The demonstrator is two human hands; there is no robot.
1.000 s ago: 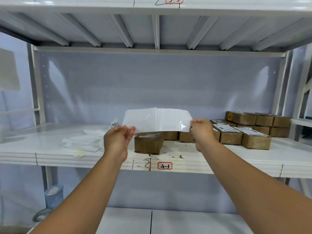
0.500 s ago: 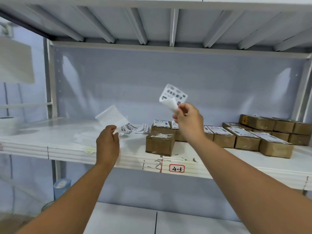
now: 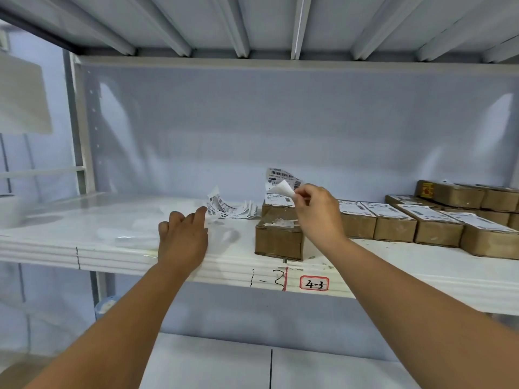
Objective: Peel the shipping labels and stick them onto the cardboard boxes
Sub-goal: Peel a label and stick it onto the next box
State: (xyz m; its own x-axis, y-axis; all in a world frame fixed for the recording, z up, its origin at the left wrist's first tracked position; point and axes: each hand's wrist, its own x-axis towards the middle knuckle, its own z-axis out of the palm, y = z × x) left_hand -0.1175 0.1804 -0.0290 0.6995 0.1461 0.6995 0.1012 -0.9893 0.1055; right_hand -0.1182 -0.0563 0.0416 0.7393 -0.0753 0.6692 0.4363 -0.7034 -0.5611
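Right hand point(image 3: 317, 211) is pinching a curled shipping label point(image 3: 282, 179) just above the bare cardboard box point(image 3: 279, 241) on the white shelf point(image 3: 112, 249). Left hand point(image 3: 182, 237), fingers loose and holding nothing, is at the box's 9 o'clock, with the label pile point(image 3: 230, 209) at its 1 o'clock. Labelled boxes point(image 3: 393, 223) line up at the box's 3 o'clock.

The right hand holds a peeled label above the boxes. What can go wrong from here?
1. The label curls where the right hand pinches it, so its sticky side could fold onto itself.
2. Only that hand holds it; the left hand is open over the shelf, so the label may land crooked or wrinkled on the bare front box.
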